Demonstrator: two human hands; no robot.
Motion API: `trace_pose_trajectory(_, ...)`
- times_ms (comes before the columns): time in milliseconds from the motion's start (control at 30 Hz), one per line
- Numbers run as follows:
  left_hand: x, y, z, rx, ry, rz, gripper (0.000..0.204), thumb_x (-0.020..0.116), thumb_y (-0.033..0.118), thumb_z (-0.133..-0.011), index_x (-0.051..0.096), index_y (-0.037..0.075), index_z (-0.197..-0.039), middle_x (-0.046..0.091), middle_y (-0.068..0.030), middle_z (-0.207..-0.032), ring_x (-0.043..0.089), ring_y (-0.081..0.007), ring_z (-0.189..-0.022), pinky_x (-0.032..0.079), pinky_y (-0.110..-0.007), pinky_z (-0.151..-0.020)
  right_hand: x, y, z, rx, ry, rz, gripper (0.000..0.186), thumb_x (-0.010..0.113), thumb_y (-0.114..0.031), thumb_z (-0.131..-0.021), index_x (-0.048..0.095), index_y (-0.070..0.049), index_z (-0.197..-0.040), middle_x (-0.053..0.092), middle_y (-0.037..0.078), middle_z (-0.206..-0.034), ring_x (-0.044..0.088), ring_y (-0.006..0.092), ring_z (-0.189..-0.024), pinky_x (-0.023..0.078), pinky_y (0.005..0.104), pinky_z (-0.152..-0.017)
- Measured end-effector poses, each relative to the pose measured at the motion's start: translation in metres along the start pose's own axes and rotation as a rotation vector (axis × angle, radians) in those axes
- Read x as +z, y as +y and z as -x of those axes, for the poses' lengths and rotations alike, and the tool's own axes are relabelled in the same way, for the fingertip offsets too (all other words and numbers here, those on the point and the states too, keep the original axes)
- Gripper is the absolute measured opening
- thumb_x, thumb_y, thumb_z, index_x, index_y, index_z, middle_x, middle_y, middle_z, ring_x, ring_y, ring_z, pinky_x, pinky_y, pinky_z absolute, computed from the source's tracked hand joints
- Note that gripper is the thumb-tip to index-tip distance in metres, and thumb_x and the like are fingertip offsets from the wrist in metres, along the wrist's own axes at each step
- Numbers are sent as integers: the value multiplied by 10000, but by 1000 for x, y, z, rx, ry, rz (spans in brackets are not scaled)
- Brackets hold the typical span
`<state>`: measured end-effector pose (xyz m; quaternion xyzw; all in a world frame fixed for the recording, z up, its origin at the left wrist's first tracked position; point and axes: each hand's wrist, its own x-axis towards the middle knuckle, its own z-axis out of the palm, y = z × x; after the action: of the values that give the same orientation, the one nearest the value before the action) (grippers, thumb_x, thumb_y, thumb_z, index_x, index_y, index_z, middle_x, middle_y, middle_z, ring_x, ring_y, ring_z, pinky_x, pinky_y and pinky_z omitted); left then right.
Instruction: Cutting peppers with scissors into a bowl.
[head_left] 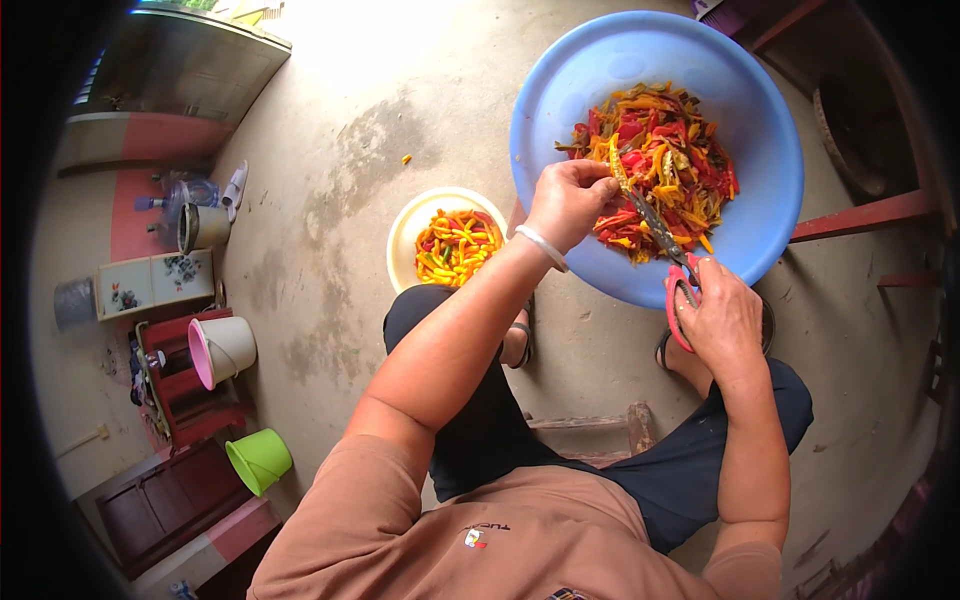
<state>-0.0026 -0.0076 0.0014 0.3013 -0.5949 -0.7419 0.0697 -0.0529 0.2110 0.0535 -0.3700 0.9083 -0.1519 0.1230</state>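
Over the near left part of a wide blue basin (755, 120), my left hand (572, 203) pinches a yellow chili pepper (617, 165) that looks slit open, with pale seeds showing. Fingers of my right hand (718, 310) are wrapped round the red handles of a pair of scissors (680, 300). The dark blades point up and left, their tips close to the pepper. Below both hands, a heap of cut red, yellow and dark green peppers (665, 150) lies in the basin. Whole, mostly yellow peppers (457, 250) fill the middle of a cream bowl (405, 225) left of the basin.
A small orange-yellow piece (406, 159) lies on the concrete floor. Along the left wall stand a pink-and-white bucket (225, 350), a green bucket (260, 461) and a grey bucket (205, 227). Red wooden bars (865, 217) stick out at the right. Wooden stool legs (590, 424) show between my knees.
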Motion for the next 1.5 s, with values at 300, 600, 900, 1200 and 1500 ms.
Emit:
trace_pose_trajectory(300, 0, -5, 0, 77, 16, -213, 197, 603, 44, -880, 614, -97, -1017, 676, -137, -887, 673, -169, -775, 569, -277, -695, 4, 1, 1, -7, -15, 4, 283, 674, -249, -782, 561, -20, -903, 629, 172, -819, 608, 366, -775, 478, 461, -679)
trace_pose_trajectory(600, 0, -9, -2, 74, -9, -372, 180, 591, 28, -879, 610, -109, -994, 675, -141, -853, 678, -177, -754, 575, -281, -684, 6, -3, 3, 9, -95, 34, 279, 674, -244, -790, 558, 1, -856, 634, 198, -782, 622, 374, -732, 493, 465, -666)
trace_pose_trajectory(900, -2, 3, -2, -374, -149, 261, 202, 603, 96, -881, 573, -36, -1032, 658, -129, -920, 686, -214, -781, 580, -307, -716, 3, 1, 9, 30, -106, -43, 291, 651, -268, -821, 544, 3, -821, 611, 223, -736, 602, 406, -705, 469, 483, -630)
trace_pose_trajectory(1200, 0, 3, -3, -378, -234, 541, 218, 556, 113, -901, 543, -19, -1074, 650, -134, -1003, 658, -204, -900, 558, -299, -822, -2, -4, 4, 147, -220, -368, 377, 621, -347, -869, 540, 10, -774, 576, 263, -700, 562, 453, -702, 433, 489, -616)
trace_pose_trajectory(1500, 18, -2, 6, -314, -54, 663, 210, 535, 51, -896, 531, -23, -1093, 625, -121, -1035, 626, -203, -956, 542, -307, -852, 3, -6, -3, 214, -267, -447, 385, 623, -345, -872, 536, 18, -779, 587, 258, -718, 574, 445, -702, 439, 479, -620)
